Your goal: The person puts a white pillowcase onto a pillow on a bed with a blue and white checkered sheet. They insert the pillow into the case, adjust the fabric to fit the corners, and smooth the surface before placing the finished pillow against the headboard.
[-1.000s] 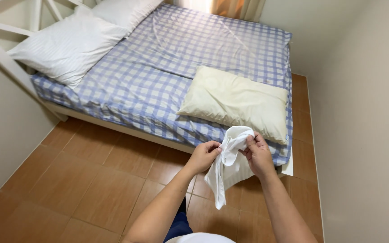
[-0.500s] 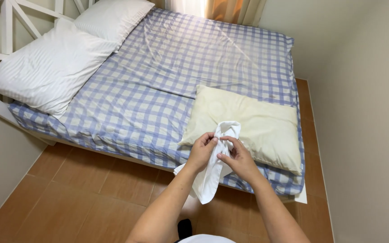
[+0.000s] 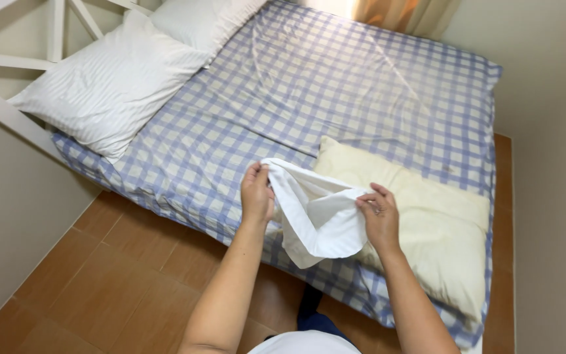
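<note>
A white pillowcase hangs stretched between my two hands above the near edge of the bed. My left hand pinches its upper left edge. My right hand grips its right edge, and the cloth sags in a loop between them. Just behind the cloth a bare cream pillow lies on the blue-and-white checked sheet, near the bed's right corner.
Two white pillows lie at the head of the bed by a white wooden frame. A wall runs close along the right side. Brown tiled floor lies in front of the bed.
My hands have moved apart and spread the bunched pillowcase open. The view has shifted closer to the bed.
</note>
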